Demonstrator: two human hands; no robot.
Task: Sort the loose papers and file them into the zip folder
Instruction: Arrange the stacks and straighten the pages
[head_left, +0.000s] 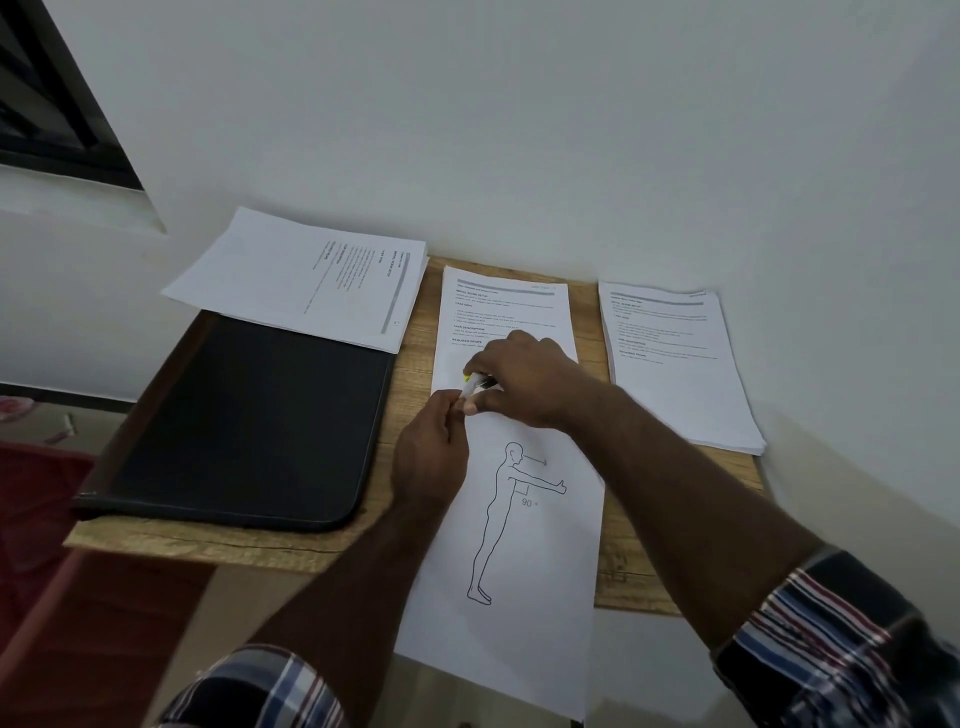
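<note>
Black zip folder (249, 421), closed, at 9 o'clock on wooden tabletop (410, 374); paper stack (306, 280) overlapping its far edge. Centre sheets (514, 545): left hand (428, 457) and right hand (519, 384) both pinch a highlighter (475, 385). Second stack (675, 364) at 2 o'clock.

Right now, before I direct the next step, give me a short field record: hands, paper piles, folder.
left hand: pinches one end of the marker
right hand: grips the marker's other end, over the middle sheet
figure sheet: nearest, overhangs the table edge
left stack: turned sideways, overlaps the far edge of the zip folder
right stack: by the wall, untouched
zip folder: black, flat, appears closed
filed papers: none visible
</note>
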